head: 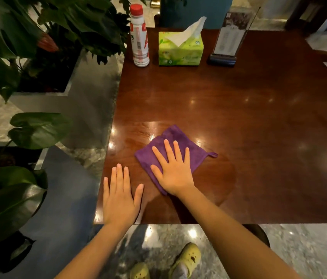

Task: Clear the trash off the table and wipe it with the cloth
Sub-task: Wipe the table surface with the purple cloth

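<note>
Pressing down on the purple cloth (171,135), the right hand (173,173) lies flat with its fingers straight and slightly fanned, palm over the cloth's near half. The cloth lies spread out flat, turned like a diamond, on the near left part of the table (249,101), with its small hanging loop (214,155) poking out to the right. Just beside it, the left hand (120,198) lies open and flat on the bare wood at the near left corner, fingers together, holding nothing; it looks to be bracing the body.

No loose scraps show on the wood, so the clearing part seems done and the wiping is the step in hand. A faint curved edge in the sheen to the right of the right forearm may be a damp trace, though that is hard to be sure of.

Along the far edge stand a white bottle (139,37) with a red cap, a green tissue pack (180,50) with one sheet pulled up, and a card stand (227,45), all well apart from the cloth. Whether the bottle counts as trash cannot be told. Leafy plants (58,27) crowd the left side; yellow shoes (188,256) show below on the stone floor.

Most of the wood lies beyond and to the right of the cloth, so the next stroke calls for keeping the palm's weight on the cloth and sweeping it outward, stopping short of the three standing items or working round them.
</note>
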A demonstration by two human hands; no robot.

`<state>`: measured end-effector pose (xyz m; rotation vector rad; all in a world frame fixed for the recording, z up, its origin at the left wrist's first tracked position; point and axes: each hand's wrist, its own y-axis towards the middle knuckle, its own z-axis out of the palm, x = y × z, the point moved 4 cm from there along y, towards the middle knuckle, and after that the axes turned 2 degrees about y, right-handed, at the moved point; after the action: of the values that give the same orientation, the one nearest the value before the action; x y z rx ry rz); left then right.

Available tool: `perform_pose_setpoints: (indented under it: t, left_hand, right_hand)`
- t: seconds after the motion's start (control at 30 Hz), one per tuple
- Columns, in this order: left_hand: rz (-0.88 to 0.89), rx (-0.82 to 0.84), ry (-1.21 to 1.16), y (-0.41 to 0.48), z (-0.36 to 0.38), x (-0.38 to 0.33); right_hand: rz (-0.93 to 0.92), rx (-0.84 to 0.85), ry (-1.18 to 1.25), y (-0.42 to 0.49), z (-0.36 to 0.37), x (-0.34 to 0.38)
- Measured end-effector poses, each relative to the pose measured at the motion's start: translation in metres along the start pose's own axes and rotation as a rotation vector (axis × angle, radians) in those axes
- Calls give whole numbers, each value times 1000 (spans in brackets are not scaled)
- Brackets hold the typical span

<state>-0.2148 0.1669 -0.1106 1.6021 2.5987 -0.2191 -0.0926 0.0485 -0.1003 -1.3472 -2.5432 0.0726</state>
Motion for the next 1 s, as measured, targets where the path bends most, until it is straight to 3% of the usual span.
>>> perform_pose_setpoints:
  t: [0.2, 0.3, 0.37, 0.43, 0.53, 0.67, 0.83, 1.0]
  left_hand:
    - [-29, 30, -162, 4, -13, -2]
    - [-82, -37, -342, 14, -31, -8]
    - [-56, -58, -380, 23, -38, -14]
    - [-58, 47, -334, 35, -39, -19]
    - [-126, 230, -365, 50, -39, -16]
    - [-6, 267, -491, 59, -56, -21]
    - [189, 155, -739, 76, -103, -51]
    - [392, -34, -636, 101, -152, -95]
  right_hand:
    - [56, -27, 68, -38, 0, 23]
    - [0, -27, 233, -40, -23, 17]
    - [-39, -94, 218, -21, -38, 2]
    - [-116, -144, 71, -1, -49, -8]
    - [-229, -14, -87, 17, -49, -12]
    - [-266, 45, -64, 22, -60, -18]
    - [-147, 68, 411, 26, -115, -53]
    - [-141, -128, 359, 17, -176, -85]
